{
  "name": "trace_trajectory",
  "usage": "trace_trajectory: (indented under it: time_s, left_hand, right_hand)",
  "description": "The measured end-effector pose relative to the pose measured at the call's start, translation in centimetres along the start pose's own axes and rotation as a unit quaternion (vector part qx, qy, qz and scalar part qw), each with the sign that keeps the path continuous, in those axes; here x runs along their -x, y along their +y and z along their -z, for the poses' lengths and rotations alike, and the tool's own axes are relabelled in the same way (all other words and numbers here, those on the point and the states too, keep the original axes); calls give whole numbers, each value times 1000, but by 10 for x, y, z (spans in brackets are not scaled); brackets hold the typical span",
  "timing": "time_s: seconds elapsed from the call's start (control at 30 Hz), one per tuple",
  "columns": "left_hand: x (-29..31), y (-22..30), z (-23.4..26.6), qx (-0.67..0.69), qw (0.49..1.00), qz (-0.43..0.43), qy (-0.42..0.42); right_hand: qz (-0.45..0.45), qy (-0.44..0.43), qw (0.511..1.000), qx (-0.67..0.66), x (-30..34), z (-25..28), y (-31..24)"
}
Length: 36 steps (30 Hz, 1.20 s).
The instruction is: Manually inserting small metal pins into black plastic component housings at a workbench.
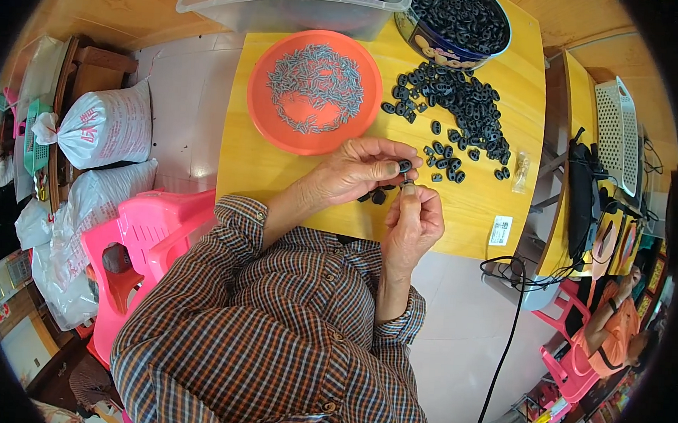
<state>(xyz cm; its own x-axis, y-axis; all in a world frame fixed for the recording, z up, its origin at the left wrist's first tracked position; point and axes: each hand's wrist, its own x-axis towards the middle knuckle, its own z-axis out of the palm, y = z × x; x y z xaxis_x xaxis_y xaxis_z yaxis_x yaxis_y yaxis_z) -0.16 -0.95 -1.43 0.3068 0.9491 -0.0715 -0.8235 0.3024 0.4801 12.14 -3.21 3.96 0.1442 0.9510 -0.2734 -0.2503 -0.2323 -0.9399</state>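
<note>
Black ring piece (pixel 404 166): small, dark, oval with a hole through it, matte like rubber or plastic; pinched at the fingertips of the left hand, just above the near edge of the tabletop.
Left hand (pixel 360 171): fingers curled together, thumb and forefinger clamped on the black ring piece; a few more black pieces (pixel 376 196) show under the palm.
Right hand (pixel 413 222): raised upright below the left, thumb and forefinger pressed together and touching the black ring piece from beneath; whether something thin sits between them is too small to tell.
Loose heap (pixel 464 107): many of the same black ring pieces spread on the tabletop, right of centre, near the hands.
Orange plate (pixel 275 125): round, holding a scatter of small grey metal pins (pixel 314 86), left of the heap.
Round tin (pixel 457 24): at the far edge, filled with black pieces.
Clear plastic bin (pixel 287 9): beside the tin, also holding black pieces.
Tabletop (pixel 257 170): yellow wood.
Sleeves (pixel 274 314): brown checked shirt.
Pink plastic stool (pixel 136 255): on the floor at the person's left.
</note>
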Motion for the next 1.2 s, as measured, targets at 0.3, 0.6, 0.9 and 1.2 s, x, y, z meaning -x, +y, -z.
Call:
trace_trajectory:
  time_s: [0.3,0.6,0.9,1.2]
  left_hand:
    - [1,2,-2,-123,992,-23,1]
    - [3,13,-13,-247,969,-11,25]
    - [4,13,-11,-284,959,-10,21]
    - [4,10,-10,-227,973,-21,30]
  right_hand:
    - [-9,-3,1000,-7,0,1,-1]
    - [-9,7,1000,14,0,5,1]
    - [-11,10,1000,23,1,3,-2]
    - [-19,7,1000,11,4,1,-3]
